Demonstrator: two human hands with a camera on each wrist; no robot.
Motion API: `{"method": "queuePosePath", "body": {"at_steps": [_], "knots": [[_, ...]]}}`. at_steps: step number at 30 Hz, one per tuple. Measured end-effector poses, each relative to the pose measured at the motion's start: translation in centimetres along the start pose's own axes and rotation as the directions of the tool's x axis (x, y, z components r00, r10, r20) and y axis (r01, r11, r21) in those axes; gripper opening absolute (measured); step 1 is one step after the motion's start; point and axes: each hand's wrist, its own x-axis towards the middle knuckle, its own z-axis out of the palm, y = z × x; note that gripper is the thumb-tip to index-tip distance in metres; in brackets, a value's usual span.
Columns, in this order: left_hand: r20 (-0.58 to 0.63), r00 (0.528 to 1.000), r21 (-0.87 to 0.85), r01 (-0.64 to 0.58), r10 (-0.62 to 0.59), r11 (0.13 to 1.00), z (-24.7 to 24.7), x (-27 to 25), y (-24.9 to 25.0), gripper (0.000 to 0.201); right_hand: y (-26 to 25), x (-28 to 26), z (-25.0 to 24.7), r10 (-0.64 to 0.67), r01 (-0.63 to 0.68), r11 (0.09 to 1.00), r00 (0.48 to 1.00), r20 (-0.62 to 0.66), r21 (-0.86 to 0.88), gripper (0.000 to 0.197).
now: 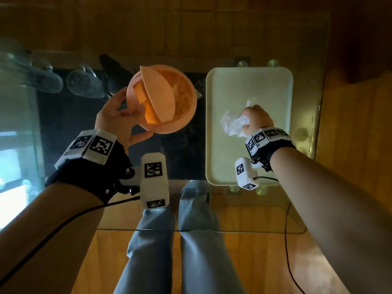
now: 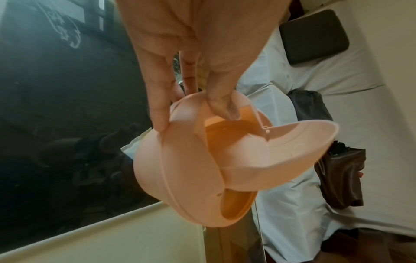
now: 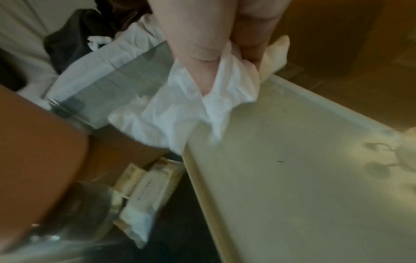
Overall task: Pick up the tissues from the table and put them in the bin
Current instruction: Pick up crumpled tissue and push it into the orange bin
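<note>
A round peach bin with a swing lid tipped open is held up by my left hand, fingers and thumb curled round its rim. In the left wrist view the bin hangs from my fingers, its lid flap swung up. Crumpled paper shows inside the bin. My right hand grips a bunch of white tissues over the pale tray. In the right wrist view the tissues spill from my closed fingers above the tray.
The tray lies on a glass table whose front edge crosses above my knees. Slippers and a dark mat show through the glass at the left. A wipes packet lies on the floor below. A cable hangs from my right wrist.
</note>
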Motion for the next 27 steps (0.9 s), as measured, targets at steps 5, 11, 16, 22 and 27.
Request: {"method": "queuePosePath", "body": {"at_steps": [5,11,16,22,27], "knots": [[-0.012,1.000,-0.009,0.009,-0.009,1.000,0.1,0.0,0.2,0.059,-4.5,-1.6,-3.8,-0.110,0.178,0.943,0.964,-0.241,0.282,0.024],[0.017,0.999,-0.084,0.031,-0.030,0.996,-0.1,-0.2,0.5,0.054,-11.1,-3.7,-6.7,-0.237,0.437,0.717,0.885,-0.400,0.542,0.022],[0.015,0.999,-0.068,0.051,-0.050,0.996,-0.2,0.1,0.6,0.060,-13.3,-3.6,-5.6,-0.408,0.510,0.806,0.847,-0.341,0.300,0.013],[0.035,0.998,-0.038,0.055,-0.053,0.998,-0.3,0.3,0.7,0.063,-13.2,-5.4,-5.9,-0.651,0.635,0.759,0.747,-0.137,-0.144,0.017],[0.043,0.999,0.040,0.023,-0.024,0.999,-0.4,0.6,0.5,0.064,-13.2,-5.3,-5.5,-0.601,0.685,0.486,0.713,0.361,-0.543,0.059]]}}
